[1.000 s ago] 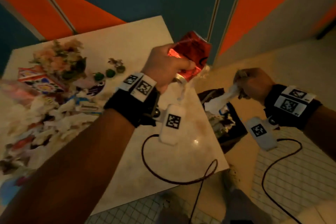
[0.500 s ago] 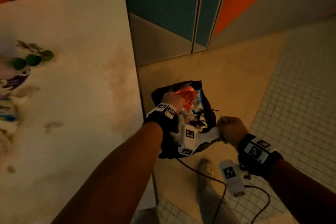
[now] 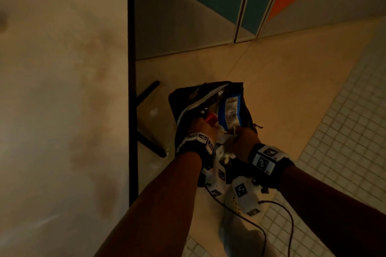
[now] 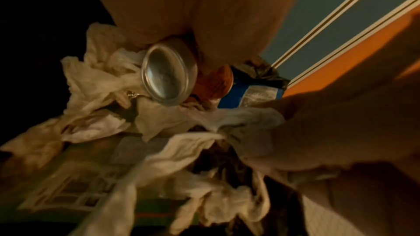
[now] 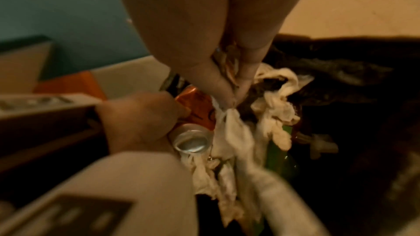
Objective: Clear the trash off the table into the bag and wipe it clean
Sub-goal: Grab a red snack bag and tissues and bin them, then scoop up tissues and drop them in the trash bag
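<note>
1. Head view: left hand clamps the can inside the bag, at the table's three o'clock.
2. Left wrist: can's base sits atop tissues; it may roll out.
3. Right wrist: right hand pinches the bag's rim with tissue; a slip closes the mouth.

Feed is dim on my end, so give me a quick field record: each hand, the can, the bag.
left hand: grips the can, inside the bag's mouth
right hand: pinches a tissue at the bag's rim
can: red, silver end showing, not yet released
bag: black, on the floor beside the table, holds tissues and a blue wrapper
</note>
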A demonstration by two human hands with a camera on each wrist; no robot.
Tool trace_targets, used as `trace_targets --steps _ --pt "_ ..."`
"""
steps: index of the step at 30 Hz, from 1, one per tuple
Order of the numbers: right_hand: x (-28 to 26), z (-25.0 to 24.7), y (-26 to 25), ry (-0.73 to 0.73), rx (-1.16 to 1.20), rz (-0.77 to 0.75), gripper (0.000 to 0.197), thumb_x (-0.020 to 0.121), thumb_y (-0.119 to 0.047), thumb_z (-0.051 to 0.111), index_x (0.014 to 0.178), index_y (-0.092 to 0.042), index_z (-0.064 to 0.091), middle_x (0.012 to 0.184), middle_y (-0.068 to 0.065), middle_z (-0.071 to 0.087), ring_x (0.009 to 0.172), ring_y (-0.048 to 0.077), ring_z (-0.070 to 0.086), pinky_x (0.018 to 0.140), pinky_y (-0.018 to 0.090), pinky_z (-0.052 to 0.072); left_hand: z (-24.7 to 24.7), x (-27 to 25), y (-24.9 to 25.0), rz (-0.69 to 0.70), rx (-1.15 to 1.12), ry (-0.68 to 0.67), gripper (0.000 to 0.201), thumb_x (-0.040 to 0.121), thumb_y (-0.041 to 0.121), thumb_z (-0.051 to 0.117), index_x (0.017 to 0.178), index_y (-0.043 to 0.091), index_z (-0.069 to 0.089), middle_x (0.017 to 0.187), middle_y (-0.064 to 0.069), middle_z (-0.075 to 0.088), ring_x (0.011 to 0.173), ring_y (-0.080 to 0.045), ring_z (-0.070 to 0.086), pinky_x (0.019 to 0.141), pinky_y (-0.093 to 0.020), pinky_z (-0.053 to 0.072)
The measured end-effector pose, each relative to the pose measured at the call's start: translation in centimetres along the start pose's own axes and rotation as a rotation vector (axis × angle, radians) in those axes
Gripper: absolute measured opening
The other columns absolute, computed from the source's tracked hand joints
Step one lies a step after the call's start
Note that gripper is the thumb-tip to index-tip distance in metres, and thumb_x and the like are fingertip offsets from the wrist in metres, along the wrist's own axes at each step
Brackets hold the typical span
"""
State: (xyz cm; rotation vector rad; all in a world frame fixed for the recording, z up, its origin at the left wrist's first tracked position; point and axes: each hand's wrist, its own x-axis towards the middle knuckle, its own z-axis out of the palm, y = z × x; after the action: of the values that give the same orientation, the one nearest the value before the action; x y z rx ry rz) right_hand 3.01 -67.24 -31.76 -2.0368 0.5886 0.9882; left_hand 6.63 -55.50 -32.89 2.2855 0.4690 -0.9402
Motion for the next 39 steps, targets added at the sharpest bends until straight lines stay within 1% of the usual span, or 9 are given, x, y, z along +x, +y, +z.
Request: trace_targets --steps 4,8,16,22,25,28,31,35,39 --pt "3.1 0.8 0.0 0.052 -0.052 -0.036 0.034 0.093 -0.019 0.054 0.126 -0.012 0.055 0.105 0.009 0.063 0.082 0.024 0.054 0.075 0.034 0.05 1.2 1.5 -0.7 -0.065 0.186 -0.134 0.062 0.101 0.032 0.042 0.149 0.007 0.014 0.154 -0.014 0.019 0.142 -0.03 0.02 0.116 -0.04 0.015" --pt "5.0 0.8 -1.0 -0.016 -0.183 -0.066 0.038 0.094 -0.011 0.052 0.132 -0.007 0.048 0.123 0.016 0.057 0.111 0.035 0.056 0.089 0.037 0.047 1.8 2.2 0.0 -0.131 0.486 -0.276 0.061 0.104 0.03 0.033 0.149 -0.001 0.006 0.154 -0.018 0.008 0.143 -0.034 0.017 0.115 -0.038 0.017" --pt "6.3 1.6 -0.8 -0.234 -0.345 -0.118 0.04 0.091 -0.015 0.057 0.131 -0.01 0.05 0.134 0.012 0.053 0.121 0.031 0.052 0.105 0.044 0.043 0.4 0.8 1.4 -0.183 0.677 -0.441 0.066 0.102 0.043 0.032 0.152 0.017 -0.001 0.158 -0.018 -0.001 0.141 -0.045 0.012 0.109 -0.057 0.022" --pt "1.2 -3.1 -1.9 -0.092 -0.212 -0.149 0.075 0.08 -0.013 0.072 0.144 -0.013 0.034 0.142 0.011 0.046 0.128 0.029 0.048 0.106 0.035 0.041 -3.2 -1.0 2.6 -0.041 0.577 -0.366 0.057 0.1 0.032 0.044 0.148 0.009 0.024 0.155 -0.017 0.021 0.141 -0.039 0.022 0.11 -0.049 0.027" --pt "-1.2 -5.4 -2.7 -0.098 -0.172 -0.127 0.083 0.081 -0.008 0.073 0.149 -0.015 0.026 0.154 0.011 0.032 0.135 0.031 0.04 0.105 0.037 0.043 -5.4 -2.7 3.9 0.049 0.568 -0.375 0.026 0.096 0.022 0.048 0.11 0.003 0.06 0.111 -0.013 0.059 0.105 -0.031 0.058 0.097 -0.039 0.048" --pt "-3.8 -7.0 -3.9 -0.089 -0.171 -0.114 0.077 0.082 -0.008 0.071 0.148 -0.016 0.031 0.157 0.01 0.025 0.138 0.033 0.035 0.107 0.041 0.042 -7.3 -3.8 5.1 0.032 0.51 -0.355 0.026 0.099 0.015 0.041 0.078 0.006 0.053 0.081 -0.008 0.053 0.075 -0.024 0.055 0.079 -0.033 0.05" --pt "-6.3 -7.5 -5.4 -0.04 -0.182 -0.137 0.065 0.084 -0.01 0.07 0.143 -0.013 0.041 0.154 0.011 0.032 0.137 0.033 0.038 0.109 0.043 0.039 -10.7 -6.6 7.4 0.162 0.365 -0.236 0.024 0.096 0.024 0.047 0.097 0.004 0.059 0.096 -0.01 0.059 0.088 -0.028 0.058 0.073 -0.032 0.047" --pt "-9.9 -7.5 -9.0 -0.008 -0.061 -0.172 0.04 0.084 -0.007 0.067 0.124 -0.01 0.059 0.138 0.012 0.051 0.121 0.037 0.052 0.101 0.048 0.046 -15.5 -10.3 10.0 0.325 0.274 -0.107 0.024 0.087 0.028 0.056 0.076 0.007 0.056 0.074 -0.005 0.054 0.065 -0.021 0.05 0.059 -0.029 0.041" --pt "-14.1 -6.2 -13.4 -0.01 -0.077 -0.27 0.018 0.089 -0.008 0.06 0.102 -0.02 0.059 0.109 0.004 0.059 0.095 0.028 0.059 0.081 0.04 0.051 -22.3 -16.1 9.7 0.557 0.158 -0.027 0.026 0.085 0.02 0.063 0.108 0.009 0.066 0.112 -0.006 0.064 0.104 -0.022 0.059 0.088 -0.029 0.047"
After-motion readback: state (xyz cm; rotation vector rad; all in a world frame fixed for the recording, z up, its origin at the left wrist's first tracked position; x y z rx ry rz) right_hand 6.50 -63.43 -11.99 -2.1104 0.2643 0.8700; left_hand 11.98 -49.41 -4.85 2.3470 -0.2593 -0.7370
